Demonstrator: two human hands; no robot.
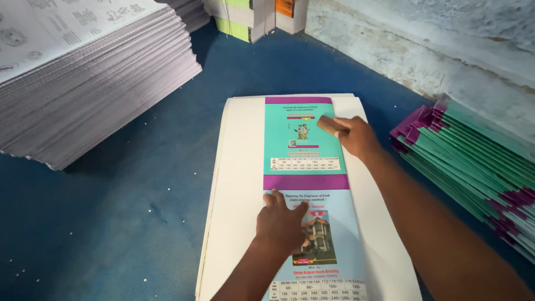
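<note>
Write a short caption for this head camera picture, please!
Left hand presses a printed cover sheet onto white boards; right hand rubs it with a small block.

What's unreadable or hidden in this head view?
- Cover sheet: near end cut off by the bottom edge; middle hidden under left hand.
- Brown block: far end inside right hand.
- Paper stack: cut off by the left edge.
</note>
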